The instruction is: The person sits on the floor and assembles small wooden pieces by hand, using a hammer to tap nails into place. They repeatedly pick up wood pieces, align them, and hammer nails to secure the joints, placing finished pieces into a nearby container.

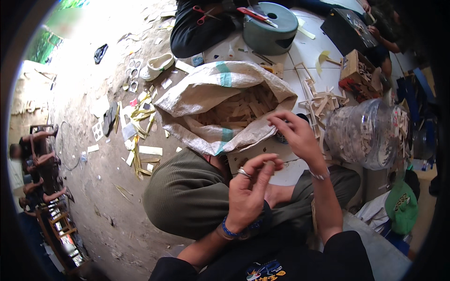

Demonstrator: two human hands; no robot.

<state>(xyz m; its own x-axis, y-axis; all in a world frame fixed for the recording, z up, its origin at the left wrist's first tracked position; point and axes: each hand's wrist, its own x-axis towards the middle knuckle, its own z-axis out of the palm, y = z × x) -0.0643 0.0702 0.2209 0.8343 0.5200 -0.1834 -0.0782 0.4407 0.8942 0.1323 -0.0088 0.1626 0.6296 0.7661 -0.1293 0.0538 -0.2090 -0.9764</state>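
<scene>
Above the person's lap, the left hand (247,196) is pinching something too small to make out, while the right hand (300,136) is hovering half-curled, seemingly empty, beside the open sack (220,89) of wood pieces (241,110), which looks mostly full, suggesting plenty left.

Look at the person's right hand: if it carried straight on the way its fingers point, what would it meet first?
The right hand points up and left, toward the open woven sack. It would likely meet the sack's folded rim, then the wooden pieces inside, though depth is hard to judge.
</scene>
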